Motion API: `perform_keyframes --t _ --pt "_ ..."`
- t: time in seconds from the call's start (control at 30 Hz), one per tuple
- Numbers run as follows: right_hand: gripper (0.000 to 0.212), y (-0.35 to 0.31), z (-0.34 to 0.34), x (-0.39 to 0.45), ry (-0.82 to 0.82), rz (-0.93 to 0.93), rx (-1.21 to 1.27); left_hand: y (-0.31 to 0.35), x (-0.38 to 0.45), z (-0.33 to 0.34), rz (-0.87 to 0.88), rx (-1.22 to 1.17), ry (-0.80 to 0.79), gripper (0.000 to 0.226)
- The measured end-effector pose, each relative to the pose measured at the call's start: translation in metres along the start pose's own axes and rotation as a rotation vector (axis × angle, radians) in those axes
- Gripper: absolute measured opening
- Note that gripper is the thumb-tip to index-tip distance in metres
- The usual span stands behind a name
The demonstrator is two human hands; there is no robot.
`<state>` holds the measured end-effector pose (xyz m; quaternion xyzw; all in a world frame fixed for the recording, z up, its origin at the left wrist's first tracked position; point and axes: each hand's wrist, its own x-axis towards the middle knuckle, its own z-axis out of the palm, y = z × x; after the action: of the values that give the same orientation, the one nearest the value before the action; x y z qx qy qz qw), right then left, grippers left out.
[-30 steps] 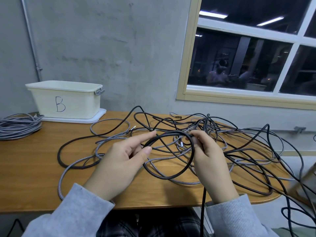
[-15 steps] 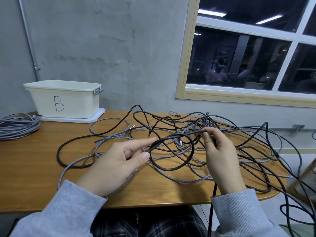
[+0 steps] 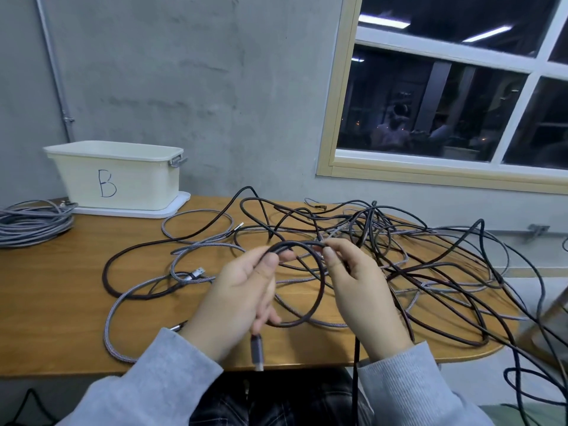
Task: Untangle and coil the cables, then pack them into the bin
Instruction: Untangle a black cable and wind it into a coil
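Head view: both hands, left (image 3: 236, 298) and right (image 3: 362, 290), pinch one black cable loop (image 3: 318, 290). Trailing end runs into the tangle (image 3: 399, 247) mid-counter (image 3: 61, 302). Pulling could tighten knots.

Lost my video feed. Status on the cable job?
Both hands, left and right, pinching one black loop. Bin waiting. Tangle still trailing.

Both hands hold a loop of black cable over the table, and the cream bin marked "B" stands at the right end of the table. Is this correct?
Almost. In the head view the bin stands at the left end of the table, not the right. The left hand and right hand do hold the black cable loop.
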<state>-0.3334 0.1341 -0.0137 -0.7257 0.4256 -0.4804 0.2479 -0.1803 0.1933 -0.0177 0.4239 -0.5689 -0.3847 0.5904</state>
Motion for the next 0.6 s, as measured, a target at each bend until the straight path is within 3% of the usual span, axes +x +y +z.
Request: perform_keyframes --t 0.1,0.2,0.3,0.47,0.6 --pt "0.019 0.001 -0.005 -0.001 -0.023 0.012 0.017 0.003 0.003 -0.007 0.002 -0.032 0.200 0.032" --pt "0.020 0.001 -0.013 0.000 0.001 -0.012 0.013 0.005 0.004 -0.014 -0.012 -0.027 0.258 0.026" --pt "0.019 -0.002 -0.012 0.001 -0.021 -0.060 -0.006 0.004 0.001 -0.011 -0.026 0.025 0.167 0.023" --pt "0.016 -0.002 -0.011 0.001 -0.025 -0.102 -0.134 0.007 -0.004 -0.011 -0.053 0.081 0.013 0.039" --pt "0.017 -0.001 -0.012 0.001 -0.016 -0.152 -0.206 0.014 -0.006 -0.013 -0.058 0.138 -0.058 0.031"
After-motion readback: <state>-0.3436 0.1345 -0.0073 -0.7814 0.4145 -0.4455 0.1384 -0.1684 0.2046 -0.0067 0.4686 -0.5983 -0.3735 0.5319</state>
